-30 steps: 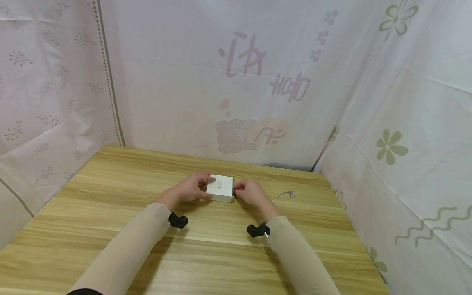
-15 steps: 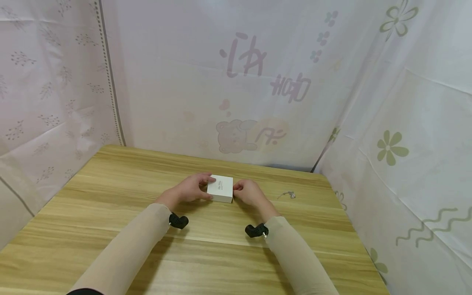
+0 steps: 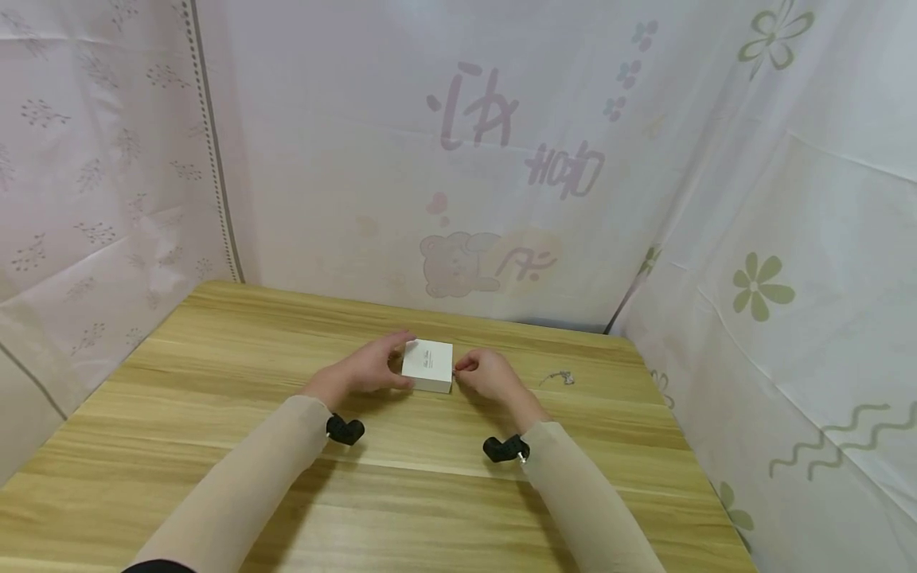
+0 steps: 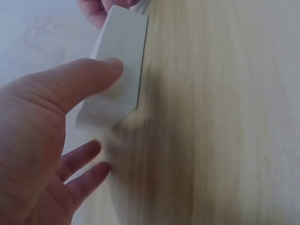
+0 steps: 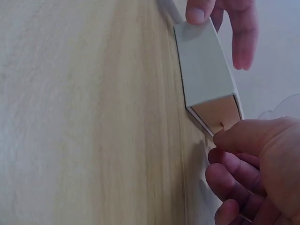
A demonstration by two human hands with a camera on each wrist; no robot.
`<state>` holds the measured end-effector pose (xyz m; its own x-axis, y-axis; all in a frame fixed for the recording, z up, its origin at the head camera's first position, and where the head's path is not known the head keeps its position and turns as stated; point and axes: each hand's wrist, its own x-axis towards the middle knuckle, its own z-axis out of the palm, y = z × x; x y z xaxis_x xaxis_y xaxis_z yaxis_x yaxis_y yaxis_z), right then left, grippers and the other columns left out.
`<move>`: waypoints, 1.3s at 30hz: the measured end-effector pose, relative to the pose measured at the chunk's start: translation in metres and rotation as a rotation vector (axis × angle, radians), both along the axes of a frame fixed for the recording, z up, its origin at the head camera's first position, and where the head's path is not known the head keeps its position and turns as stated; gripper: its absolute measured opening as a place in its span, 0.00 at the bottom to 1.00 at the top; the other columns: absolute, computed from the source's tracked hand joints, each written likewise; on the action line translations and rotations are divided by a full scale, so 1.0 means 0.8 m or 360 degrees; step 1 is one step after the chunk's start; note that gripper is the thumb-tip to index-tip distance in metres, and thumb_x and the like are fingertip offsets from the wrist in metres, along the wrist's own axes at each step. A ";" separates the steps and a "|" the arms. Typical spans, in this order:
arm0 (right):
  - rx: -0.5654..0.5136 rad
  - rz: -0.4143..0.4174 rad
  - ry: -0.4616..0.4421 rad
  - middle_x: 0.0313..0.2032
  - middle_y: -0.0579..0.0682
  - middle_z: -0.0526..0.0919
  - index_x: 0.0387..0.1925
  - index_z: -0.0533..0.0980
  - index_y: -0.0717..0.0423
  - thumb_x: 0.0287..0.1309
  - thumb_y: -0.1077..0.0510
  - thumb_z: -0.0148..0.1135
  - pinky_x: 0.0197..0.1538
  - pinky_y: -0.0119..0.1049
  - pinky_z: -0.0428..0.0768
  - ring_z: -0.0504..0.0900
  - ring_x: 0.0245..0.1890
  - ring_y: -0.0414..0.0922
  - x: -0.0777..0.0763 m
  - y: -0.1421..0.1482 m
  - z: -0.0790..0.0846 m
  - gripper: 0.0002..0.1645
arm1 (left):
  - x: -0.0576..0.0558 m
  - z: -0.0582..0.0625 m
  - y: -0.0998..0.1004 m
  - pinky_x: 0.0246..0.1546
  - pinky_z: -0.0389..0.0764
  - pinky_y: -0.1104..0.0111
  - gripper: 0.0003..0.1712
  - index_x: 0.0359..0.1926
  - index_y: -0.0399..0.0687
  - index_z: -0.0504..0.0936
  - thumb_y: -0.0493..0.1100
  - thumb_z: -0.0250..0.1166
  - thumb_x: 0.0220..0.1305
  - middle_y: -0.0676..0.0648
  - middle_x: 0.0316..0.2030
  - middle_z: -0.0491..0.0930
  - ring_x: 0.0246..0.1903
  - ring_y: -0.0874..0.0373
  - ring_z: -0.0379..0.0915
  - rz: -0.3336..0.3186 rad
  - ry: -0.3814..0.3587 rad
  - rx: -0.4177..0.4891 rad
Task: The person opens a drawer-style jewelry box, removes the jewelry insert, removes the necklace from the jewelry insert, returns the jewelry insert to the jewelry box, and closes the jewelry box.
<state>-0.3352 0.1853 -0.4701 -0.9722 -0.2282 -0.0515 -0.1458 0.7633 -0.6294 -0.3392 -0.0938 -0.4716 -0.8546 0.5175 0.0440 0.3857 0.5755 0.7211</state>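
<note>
A small white box (image 3: 428,366) with printed lettering on its lid lies flat on the table. My left hand (image 3: 367,366) holds its left end, thumb (image 4: 101,77) against the near side; the fingers reach round the far edge, partly hidden. In the left wrist view two fingers hang apart from the box. At the right end, my right hand (image 3: 490,372) pinches a tiny dark pull tab (image 5: 222,125) between thumb and forefinger; its other fingers are curled. The right wrist view shows a tan end face (image 5: 213,112) inside the white sleeve of the box.
A thin silvery chain with a small pendant (image 3: 566,377) lies on the wooden table (image 3: 430,493), right of the right hand. Patterned pale curtains (image 3: 344,159) enclose the back and sides.
The dark gap at the box's right end closed as the inner part slid in. Since then the right fingers have drawn slightly back, and a left finger has lifted off the lid.
</note>
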 end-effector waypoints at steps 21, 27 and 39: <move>0.0011 -0.0083 -0.0034 0.40 0.51 0.90 0.49 0.88 0.58 0.74 0.59 0.69 0.40 0.35 0.83 0.84 0.32 0.42 0.010 0.022 0.009 0.09 | 0.040 0.016 0.055 0.62 0.87 0.52 0.19 0.60 0.47 0.90 0.36 0.77 0.69 0.43 0.59 0.86 0.60 0.45 0.84 -0.0284 0.0874 -0.0679; 0.0003 -0.0096 -0.0032 0.39 0.51 0.90 0.48 0.88 0.57 0.74 0.58 0.69 0.38 0.33 0.81 0.84 0.32 0.42 0.010 0.022 0.009 0.08 | 0.033 0.016 0.051 0.60 0.88 0.54 0.20 0.58 0.46 0.91 0.29 0.71 0.68 0.44 0.56 0.88 0.58 0.46 0.86 -0.0216 0.0857 -0.0624; -0.0008 -0.0105 -0.0038 0.41 0.52 0.90 0.49 0.87 0.57 0.74 0.57 0.68 0.37 0.32 0.81 0.84 0.32 0.42 0.009 0.027 0.008 0.08 | -0.012 0.024 0.024 0.64 0.87 0.56 0.25 0.63 0.44 0.88 0.24 0.59 0.73 0.44 0.62 0.86 0.62 0.46 0.85 0.0053 0.0567 -0.0683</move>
<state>-0.3277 0.2073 -0.4638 -0.9837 -0.1641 -0.0740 -0.0802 0.7676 -0.6359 -0.3488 -0.0745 -0.4520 -0.8417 0.5254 0.1244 0.5391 0.8050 0.2477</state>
